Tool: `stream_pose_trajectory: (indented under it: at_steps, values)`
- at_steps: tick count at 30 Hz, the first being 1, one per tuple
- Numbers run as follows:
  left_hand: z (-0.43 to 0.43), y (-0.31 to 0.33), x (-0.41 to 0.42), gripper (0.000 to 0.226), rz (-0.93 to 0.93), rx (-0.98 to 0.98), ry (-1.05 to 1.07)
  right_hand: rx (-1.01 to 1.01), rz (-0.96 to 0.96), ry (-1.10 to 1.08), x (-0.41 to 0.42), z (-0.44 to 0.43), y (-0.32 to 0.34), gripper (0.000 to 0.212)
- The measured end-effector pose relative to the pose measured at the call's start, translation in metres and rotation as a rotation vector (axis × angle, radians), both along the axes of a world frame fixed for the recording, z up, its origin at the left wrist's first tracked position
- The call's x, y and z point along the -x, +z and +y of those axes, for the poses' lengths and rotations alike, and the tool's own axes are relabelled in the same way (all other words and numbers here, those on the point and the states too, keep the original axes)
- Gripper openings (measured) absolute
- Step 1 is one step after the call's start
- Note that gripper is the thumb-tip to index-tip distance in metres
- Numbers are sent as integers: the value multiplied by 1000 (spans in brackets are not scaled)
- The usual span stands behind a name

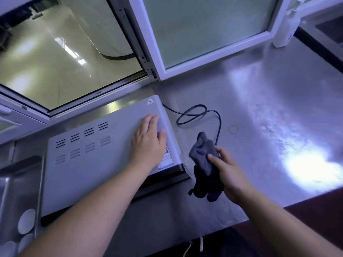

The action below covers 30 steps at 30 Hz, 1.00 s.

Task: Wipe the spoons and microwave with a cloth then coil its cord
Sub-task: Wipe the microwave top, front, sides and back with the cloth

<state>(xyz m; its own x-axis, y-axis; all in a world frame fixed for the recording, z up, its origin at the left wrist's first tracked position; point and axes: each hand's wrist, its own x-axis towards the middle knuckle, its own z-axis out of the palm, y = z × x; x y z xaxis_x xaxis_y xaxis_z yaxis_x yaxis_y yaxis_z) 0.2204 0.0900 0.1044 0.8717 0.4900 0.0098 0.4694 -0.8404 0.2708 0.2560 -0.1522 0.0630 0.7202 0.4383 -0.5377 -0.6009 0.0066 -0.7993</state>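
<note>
A white microwave (89, 164) with vent slits on top sits on the steel counter. My left hand (148, 141) rests flat on its top near the right edge, fingers straight. My right hand (228, 171) grips a dark grey cloth (204, 160) just right of the microwave's front right corner, the cloth hanging down below the hand. The black cord (196, 114) runs from the microwave's back right corner, loops loosely on the counter and passes behind the cloth. No spoons show.
A steel counter (269, 108) stretches to the right, with a rubber band (233, 129) lying near the cord. A sink (16, 201) with white round dishes is at the left. Window frames stand behind; a white bottle (285, 28) stands far right.
</note>
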Motion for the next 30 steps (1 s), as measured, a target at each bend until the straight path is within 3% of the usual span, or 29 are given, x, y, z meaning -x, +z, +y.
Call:
stream_pose_trajectory:
  at_steps: [9,12,16,22,30]
  values:
    - [-2,-11,2,55,-28,-50,40,-14,-126,194,23,17,-2,20]
    - [-2,-11,1,55,-33,-57,42,83,-354,276,25,34,-6,13]
    - [-2,-12,2,53,-39,-58,49,178,-480,281,25,40,-18,7]
    - [-3,-12,1,57,-62,-58,54,303,-375,334,30,39,-60,28]
    - [-3,-12,1,58,-69,-56,62,358,-211,397,25,44,-105,27]
